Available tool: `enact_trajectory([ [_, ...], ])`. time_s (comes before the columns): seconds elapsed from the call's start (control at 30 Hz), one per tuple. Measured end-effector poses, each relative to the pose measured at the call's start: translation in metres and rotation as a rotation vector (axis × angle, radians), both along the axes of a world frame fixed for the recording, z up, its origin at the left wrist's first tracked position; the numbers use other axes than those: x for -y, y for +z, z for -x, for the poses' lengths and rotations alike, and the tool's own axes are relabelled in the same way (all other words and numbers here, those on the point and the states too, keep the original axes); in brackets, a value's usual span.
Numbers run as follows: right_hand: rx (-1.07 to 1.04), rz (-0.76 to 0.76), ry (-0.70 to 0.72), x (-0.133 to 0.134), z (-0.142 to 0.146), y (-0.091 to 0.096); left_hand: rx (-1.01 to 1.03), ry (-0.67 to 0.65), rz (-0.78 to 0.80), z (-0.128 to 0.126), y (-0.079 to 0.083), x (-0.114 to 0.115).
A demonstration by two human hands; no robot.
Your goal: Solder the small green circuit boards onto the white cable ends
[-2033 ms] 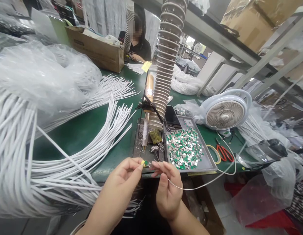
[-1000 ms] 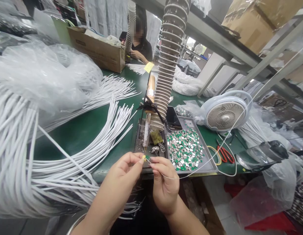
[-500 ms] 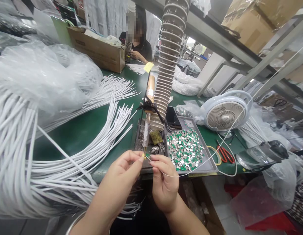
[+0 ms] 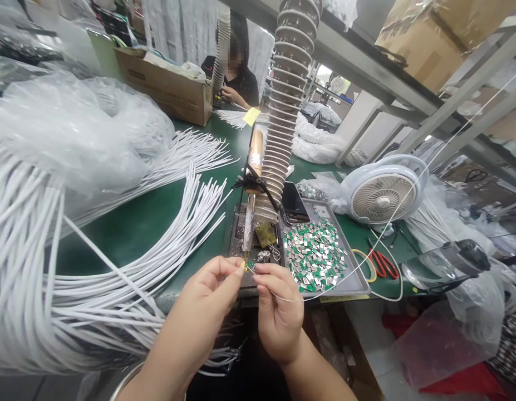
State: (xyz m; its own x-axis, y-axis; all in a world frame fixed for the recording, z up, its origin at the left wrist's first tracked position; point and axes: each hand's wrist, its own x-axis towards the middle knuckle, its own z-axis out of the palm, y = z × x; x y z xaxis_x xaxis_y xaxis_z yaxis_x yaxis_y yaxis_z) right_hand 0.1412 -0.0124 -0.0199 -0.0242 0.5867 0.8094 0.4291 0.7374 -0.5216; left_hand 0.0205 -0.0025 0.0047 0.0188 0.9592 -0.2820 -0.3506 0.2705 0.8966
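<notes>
My left hand (image 4: 211, 289) is closed in a pinch just below the tip of a mounted soldering iron (image 4: 250, 223). Something small with a yellow bit shows at its fingertips; the rest is hidden. Close beside it, my right hand (image 4: 280, 303) pinches a thin solder wire (image 4: 289, 301), its end pointing at the iron's tip. The wire runs off to the upper right. A speck of green shows between the two hands, too small to make out. Right of the hands, a grey metal tray (image 4: 355, 273) holds a heap of small green and silver connector boards (image 4: 314, 253).
A ribbed fume hose (image 4: 289, 106) hangs over the iron. Bundles of white cables (image 4: 157, 256) cover the left side. A phone (image 4: 294, 201), a fan (image 4: 383, 197) and red-handled pliers (image 4: 383, 263) are at right. Another person (image 4: 245, 78) works across the table beside a cardboard box (image 4: 166, 86).
Both hands hold nearly the same pose at the iron's tip. The whole view has shifted very slightly.
</notes>
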Motion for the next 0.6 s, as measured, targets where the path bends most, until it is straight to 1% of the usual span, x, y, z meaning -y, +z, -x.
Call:
enact_trajectory([
  [0.33,-0.004,0.017,0.019,0.0010,-0.0013,-0.0008,-0.012,0.012,0.021,-0.0008,0.0012,0.0015],
  [0.6,-0.001,0.026,0.006,0.0019,0.0001,-0.0045,-0.002,0.003,0.022,-0.0006,-0.0026,0.0012],
])
